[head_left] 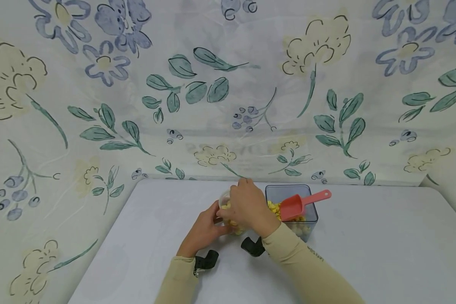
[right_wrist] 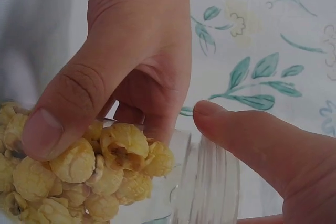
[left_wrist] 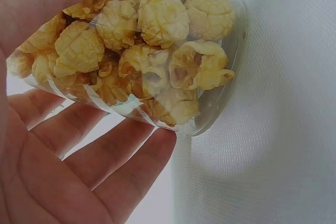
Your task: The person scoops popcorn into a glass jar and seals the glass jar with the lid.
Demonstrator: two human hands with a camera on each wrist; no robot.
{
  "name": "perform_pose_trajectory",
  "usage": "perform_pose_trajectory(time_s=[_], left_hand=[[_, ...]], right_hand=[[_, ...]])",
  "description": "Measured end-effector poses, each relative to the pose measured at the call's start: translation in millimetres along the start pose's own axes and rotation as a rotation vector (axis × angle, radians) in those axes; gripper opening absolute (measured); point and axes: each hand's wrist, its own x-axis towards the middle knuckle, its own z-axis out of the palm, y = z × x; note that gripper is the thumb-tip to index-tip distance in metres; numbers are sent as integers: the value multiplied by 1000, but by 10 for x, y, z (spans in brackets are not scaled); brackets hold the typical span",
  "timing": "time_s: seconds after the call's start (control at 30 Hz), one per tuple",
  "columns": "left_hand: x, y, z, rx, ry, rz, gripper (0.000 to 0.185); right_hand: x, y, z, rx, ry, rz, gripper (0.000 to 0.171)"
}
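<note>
A small clear jar (head_left: 224, 200) full of yellow popcorn sits tilted between both hands at the middle of the table. My left hand (head_left: 203, 230) holds it from the left and below. In the left wrist view its fingers (left_wrist: 105, 166) curl under the jar (left_wrist: 157, 77). My right hand (head_left: 247, 207) covers the jar's top from above. In the right wrist view its thumb (right_wrist: 52, 129) presses on the jar's side (right_wrist: 205, 182) and its fingers curl over the open, threaded mouth. No lid is in view.
A clear rectangular tub (head_left: 289, 188) of popcorn stands just right of the hands, with a pink scoop (head_left: 302, 203) lying in it, handle pointing right. The grey table (head_left: 365, 253) is backed by a floral cloth (head_left: 197, 88) on three sides.
</note>
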Motion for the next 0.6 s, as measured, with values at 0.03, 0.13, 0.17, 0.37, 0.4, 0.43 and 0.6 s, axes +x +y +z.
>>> perform_pose_trajectory(time_s=[0.03, 0.13, 0.17, 0.37, 0.4, 0.43, 0.6], left_hand=[[1, 1, 0, 2, 0, -2, 66], [2, 4, -1, 13, 0, -10, 67], [3, 5, -1, 17, -1, -12, 67], [2, 5, -3, 21, -5, -26, 70], [1, 3, -4, 14, -4, -25, 70], [1, 2, -6, 8, -6, -28, 70], [-1, -6, -11, -19, -5, -18, 69]], right_hand=[[6, 6, -4, 2, -8, -2, 58], [17, 13, -23, 6, -34, -5, 63], [20, 17, -28, 8, -41, -6, 64], [30, 44, -42, 52, -38, -31, 61], [31, 50, -42, 62, -34, -38, 59], [31, 56, -42, 72, -29, -44, 58], [34, 77, -53, 132, -45, -59, 58]])
